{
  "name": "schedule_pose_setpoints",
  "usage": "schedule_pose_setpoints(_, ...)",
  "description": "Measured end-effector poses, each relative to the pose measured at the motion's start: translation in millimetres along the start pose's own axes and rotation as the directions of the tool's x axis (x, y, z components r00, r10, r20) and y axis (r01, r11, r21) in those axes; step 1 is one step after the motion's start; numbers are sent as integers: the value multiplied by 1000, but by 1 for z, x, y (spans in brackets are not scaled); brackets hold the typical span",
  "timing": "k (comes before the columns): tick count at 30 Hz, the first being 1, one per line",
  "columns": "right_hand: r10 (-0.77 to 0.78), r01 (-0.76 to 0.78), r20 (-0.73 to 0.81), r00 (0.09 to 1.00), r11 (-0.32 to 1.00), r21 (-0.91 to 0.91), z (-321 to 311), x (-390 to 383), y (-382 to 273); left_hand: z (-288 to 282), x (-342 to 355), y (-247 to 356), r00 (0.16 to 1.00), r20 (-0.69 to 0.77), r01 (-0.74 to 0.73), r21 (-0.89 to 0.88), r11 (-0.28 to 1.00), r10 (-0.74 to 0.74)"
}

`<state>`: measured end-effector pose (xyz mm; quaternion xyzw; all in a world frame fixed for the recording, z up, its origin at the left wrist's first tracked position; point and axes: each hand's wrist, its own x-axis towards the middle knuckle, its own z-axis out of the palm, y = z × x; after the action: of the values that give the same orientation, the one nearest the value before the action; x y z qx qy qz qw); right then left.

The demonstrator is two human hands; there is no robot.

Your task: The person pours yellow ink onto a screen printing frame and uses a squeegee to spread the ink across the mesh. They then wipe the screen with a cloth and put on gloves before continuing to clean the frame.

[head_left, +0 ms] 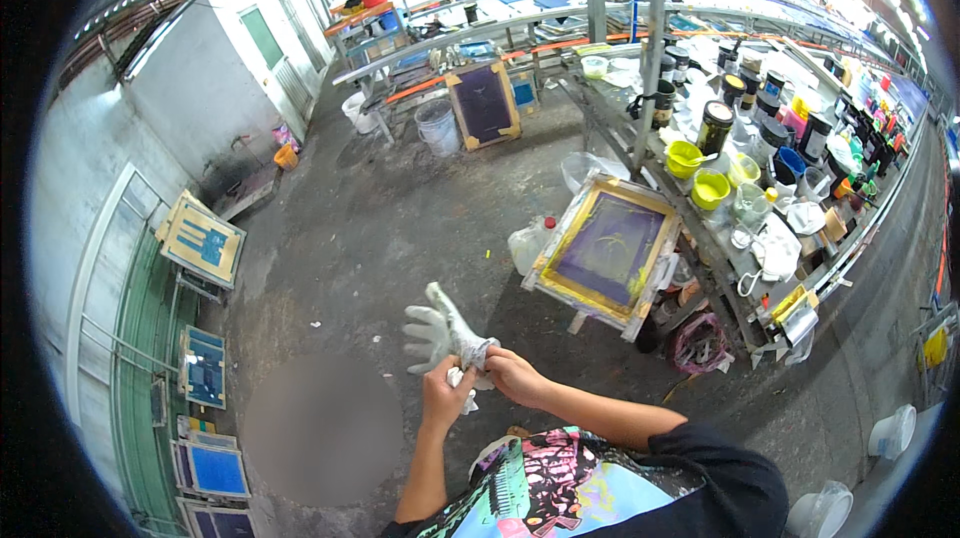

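I hold a white-grey work glove (430,333) in front of me, its empty-looking fingers spread up and to the left. My left hand (443,393) is closed at the lower cuff end, with a crumpled white piece of fabric (463,400) bunched in it; I cannot tell whether that is a second glove. The fingers of my right hand (510,375) pinch the glove's rolled cuff from the right. Beyond the glove, a screen frame (605,253) with a purple mesh and yellow-stained border leans beside a white plastic jug (532,243).
On my right, a long bench (725,228) carries several ink cans (715,128) and bowls (710,188), with a metal post (650,58) at it. Screens (203,238) stand along the left wall. A bucket (437,126) and another screen (483,106) are ahead. White tubs (890,430) sit at lower right.
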<state>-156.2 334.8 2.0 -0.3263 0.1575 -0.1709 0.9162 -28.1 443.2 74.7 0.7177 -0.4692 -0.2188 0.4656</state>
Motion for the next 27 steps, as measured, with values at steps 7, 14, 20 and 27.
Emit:
schedule_pose_setpoints(7, 201, -162, 210, 957, 969, -187, 115, 74, 18, -89, -31, -72, 953, -302, 40, 120, 992, -2)
schedule_pose_setpoints(14, 262, -244, 111, 959, 958, -149, 99, 180, 76, -118, 3, -115, 944, -322, 90, 56, 994, -68)
schedule_pose_setpoints(20, 77, -53, -127, 989, 982, 182, 87, 275, 57, -137, 106, -135, 996, -4, 94, 141, 985, -95)
schedule_pose_setpoints(27, -16, -317, 478, 878, 729, 607, 113, 392, -79, -164, 281, -145, 954, 297, -39, 250, 968, -38)
